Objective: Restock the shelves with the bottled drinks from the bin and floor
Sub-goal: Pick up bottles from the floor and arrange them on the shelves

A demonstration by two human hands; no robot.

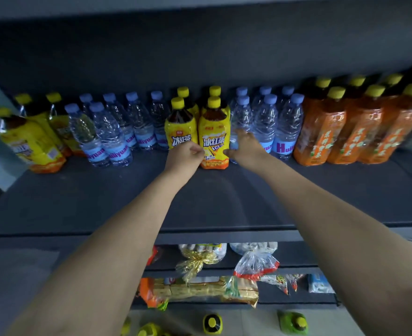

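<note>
A dark shelf (127,195) carries a back row of bottled drinks. At its middle stand yellow iced tea bottles; the front right one (214,132) sits between my hands. My left hand (185,155) is curled against that bottle's lower left side, in front of the neighbouring iced tea bottle (180,127). My right hand (245,144) wraps the base of a clear water bottle (240,115) right of it, thumb by the iced tea label. More bottles stand on the floor below: a yellow one (212,323) and a green one (293,322).
Water bottles (110,134) and yellow bottles (30,144) fill the left of the row, more water (286,127) and orange tea bottles (321,132) the right. The shelf's front half is bare. Lower shelves hold bagged snacks (200,289).
</note>
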